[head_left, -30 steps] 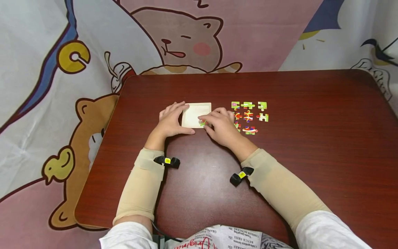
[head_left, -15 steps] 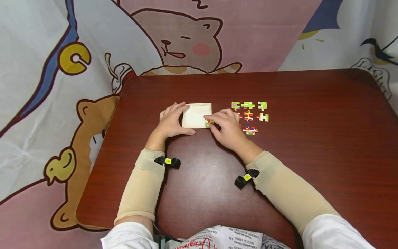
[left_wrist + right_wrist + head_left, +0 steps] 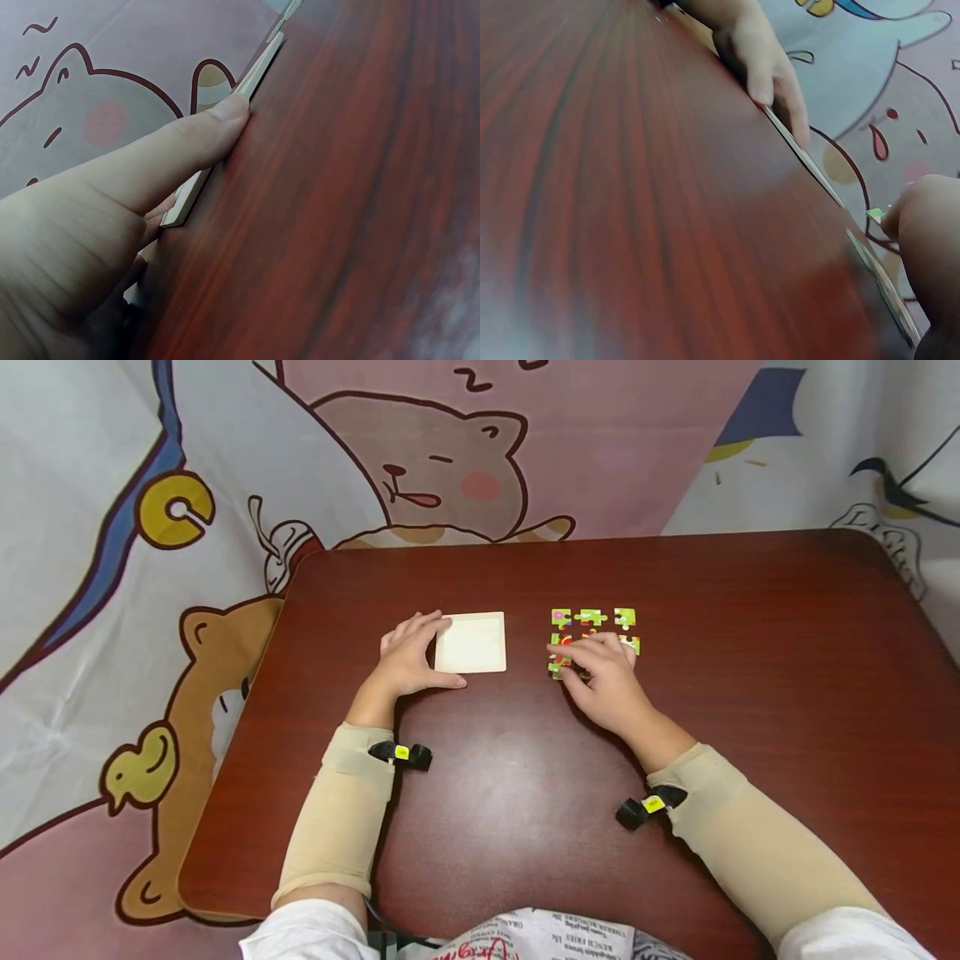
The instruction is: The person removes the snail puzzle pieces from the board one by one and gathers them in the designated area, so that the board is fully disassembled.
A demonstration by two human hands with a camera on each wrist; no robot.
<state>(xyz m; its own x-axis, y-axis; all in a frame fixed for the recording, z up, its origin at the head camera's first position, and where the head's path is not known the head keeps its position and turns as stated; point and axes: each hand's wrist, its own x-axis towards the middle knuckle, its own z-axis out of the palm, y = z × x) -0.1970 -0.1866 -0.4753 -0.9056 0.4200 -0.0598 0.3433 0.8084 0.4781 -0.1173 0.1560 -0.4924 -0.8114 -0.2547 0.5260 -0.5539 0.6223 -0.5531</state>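
Note:
A shallow, pale wooden puzzle tray lies flat on the table with nothing in it. My left hand holds its left side, thumb along the near edge and fingers toward the far left corner; in the left wrist view, the thumb presses that edge. To the right of the tray, my right hand is over loose jigsaw pieces. A jigsaw piece with green on it is pinched at its fingertips in the right wrist view, raised above the table. The hand hides several pieces in the head view.
Green, red and white jigsaw pieces lie in rows, the far row showing a left piece, a middle piece and a right piece. The brown table extends far to the right. A cartoon-printed cloth hangs behind it.
My right hand has moved right with the jigsaw piece, from over the tray's near right corner to above the loose pieces. My left hand has stayed at the tray.

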